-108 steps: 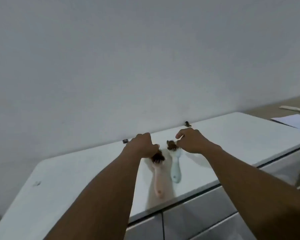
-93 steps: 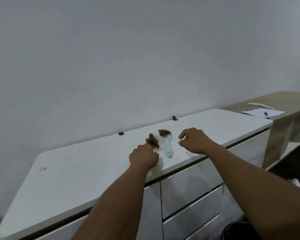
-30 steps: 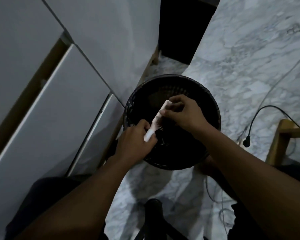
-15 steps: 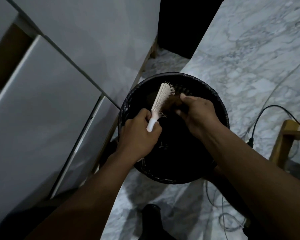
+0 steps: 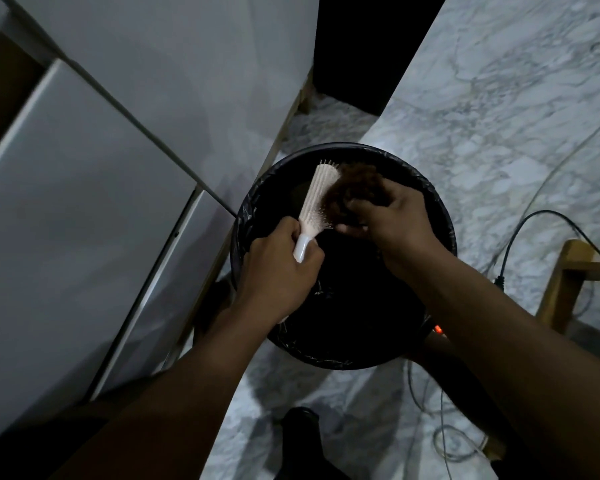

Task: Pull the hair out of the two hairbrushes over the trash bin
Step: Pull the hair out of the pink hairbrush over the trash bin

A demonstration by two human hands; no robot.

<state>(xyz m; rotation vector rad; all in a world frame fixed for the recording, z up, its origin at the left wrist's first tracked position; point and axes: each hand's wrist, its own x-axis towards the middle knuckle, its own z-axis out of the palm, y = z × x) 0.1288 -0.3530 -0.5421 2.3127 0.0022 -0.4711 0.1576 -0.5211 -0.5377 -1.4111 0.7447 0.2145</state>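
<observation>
My left hand point(image 5: 278, 268) has a closed grip on the handle of the pink hairbrush point(image 5: 317, 199), which I hold tilted over the left half of the trash bin point(image 5: 440, 216), head pointing to the far side, bristles facing right. My right hand point(image 5: 392, 216) is pinched shut on a brown clump of hair point(image 5: 355, 188) that sits against the bristles; part of it looks lifted free, though in this dim light I cannot tell how much is still snagged between the pins.

The second hairbrush is not in view, so I judge this as the first of the two, part-way cleaned.

What could go wrong from here: if I pull sideways instead of straight off the pins, the wad may tear and leave strands wound round the bristle roots. A hard tug could also jerk the brush out of my left grip and drop it into the bin's black liner. The clump is near the far rim, so letting go too soon or too far out could send loose hair onto the marble floor point(image 5: 499, 133) or against the white cabinet point(image 5: 84, 202) just left of the bin.
</observation>
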